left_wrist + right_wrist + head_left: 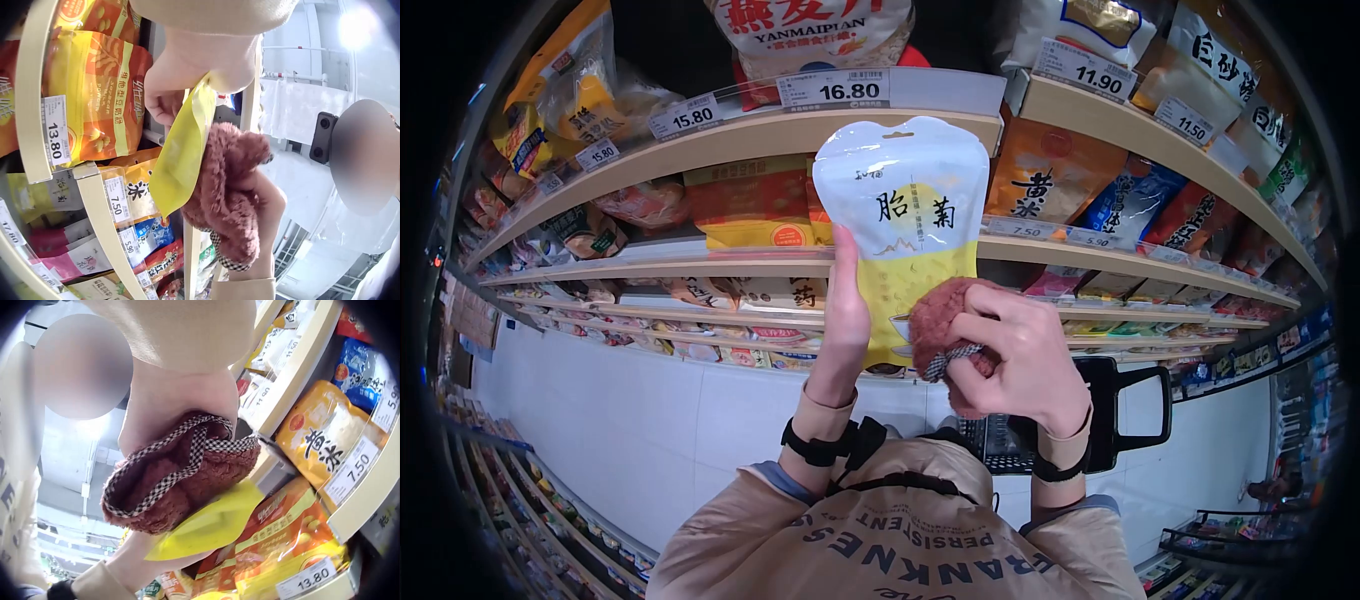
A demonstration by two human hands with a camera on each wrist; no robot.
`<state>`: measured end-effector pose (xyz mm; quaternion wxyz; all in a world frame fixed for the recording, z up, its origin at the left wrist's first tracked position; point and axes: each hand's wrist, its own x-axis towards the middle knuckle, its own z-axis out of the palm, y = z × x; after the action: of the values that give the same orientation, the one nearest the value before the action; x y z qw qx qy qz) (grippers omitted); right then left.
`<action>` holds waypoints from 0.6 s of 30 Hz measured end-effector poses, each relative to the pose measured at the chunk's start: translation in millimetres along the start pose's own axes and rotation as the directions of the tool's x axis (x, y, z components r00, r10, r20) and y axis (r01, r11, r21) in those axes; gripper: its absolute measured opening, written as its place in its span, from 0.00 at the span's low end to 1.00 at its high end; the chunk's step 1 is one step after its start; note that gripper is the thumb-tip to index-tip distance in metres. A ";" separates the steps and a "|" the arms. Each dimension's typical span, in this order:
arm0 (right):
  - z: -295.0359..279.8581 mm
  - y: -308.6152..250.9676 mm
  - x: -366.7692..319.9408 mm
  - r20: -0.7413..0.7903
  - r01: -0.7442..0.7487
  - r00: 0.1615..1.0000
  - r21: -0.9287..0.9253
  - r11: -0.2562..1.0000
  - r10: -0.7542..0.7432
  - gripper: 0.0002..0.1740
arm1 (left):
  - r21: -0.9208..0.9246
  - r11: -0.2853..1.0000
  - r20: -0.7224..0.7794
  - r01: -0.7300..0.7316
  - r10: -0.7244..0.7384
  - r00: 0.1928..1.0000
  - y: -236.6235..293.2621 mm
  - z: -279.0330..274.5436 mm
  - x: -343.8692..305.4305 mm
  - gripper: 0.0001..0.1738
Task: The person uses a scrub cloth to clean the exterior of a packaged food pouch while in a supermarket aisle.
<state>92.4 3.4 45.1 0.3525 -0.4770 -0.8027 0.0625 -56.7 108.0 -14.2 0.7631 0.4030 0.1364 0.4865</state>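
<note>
Upright in front of the shelves is a white-and-yellow pouch of chrysanthemum tea (pixel 920 225) with a scalloped top and a hang slot. My left hand (pixel 847 310) grips its left edge, the thumb lying along the front. In my right hand (pixel 1020 350) is a bunched reddish-brown plush cloth (pixel 940 312) with black-and-white checked trim. The cloth overlaps the pouch's lower right front. From the left wrist view, the pouch's yellow side (pixel 184 156) shows close beside the plush. The right wrist view shows the checked edging (pixel 147 450) folded around the cloth.
Curved wooden shelves (pixel 750 133) with price tags hold many food bags. An orange bag of yellow rice (pixel 1050 180) stands right of the pouch, and a large oatmeal bag (pixel 820 40) sits above. A black basket (pixel 1105 400) is on the floor at the lower right.
</note>
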 end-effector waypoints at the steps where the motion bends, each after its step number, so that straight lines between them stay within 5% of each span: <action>1: 7.4 -6.1 1.4 0.003 0.003 1.000 0.019 1.000 -0.003 0.06 | -0.066 0.998 -0.005 0.024 -0.024 1.000 1.1 4.7 -1.6 0.41; 3: 19.5 -13.4 2.2 0.006 0.005 1.000 0.038 0.999 -0.006 0.06 | -0.186 0.979 -0.048 0.086 -0.096 0.994 9.8 24.1 -8.0 0.40; 6: 25.3 -13.3 1.4 0.044 0.107 0.993 -0.026 0.994 -0.106 0.06 | -0.129 0.991 -0.018 0.046 -0.049 0.999 9.7 17.2 -7.0 0.40; 10: 0.4 1.2 -6.1 0.108 -0.050 0.993 -0.002 0.999 0.049 0.03 | 0.060 0.997 -0.043 -0.053 0.056 0.998 4.2 -6.6 -3.5 0.41; 15: -21.1 25.7 -10.8 -0.194 -0.166 0.970 -0.075 0.983 0.149 0.08 | 0.047 0.995 -0.087 -0.085 0.089 0.992 10.1 -4.5 -6.8 0.40; 18: -20.0 33.0 -5.4 -0.551 -0.145 0.829 -0.048 0.988 0.095 0.10 | 0.101 0.992 -0.054 -0.080 0.085 0.995 10.7 -6.5 -9.5 0.35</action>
<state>130.3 12.0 42.9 0.5409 -0.5394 -0.6391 -0.0893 -72.0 105.2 -12.1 0.7173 0.4311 0.1654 0.5217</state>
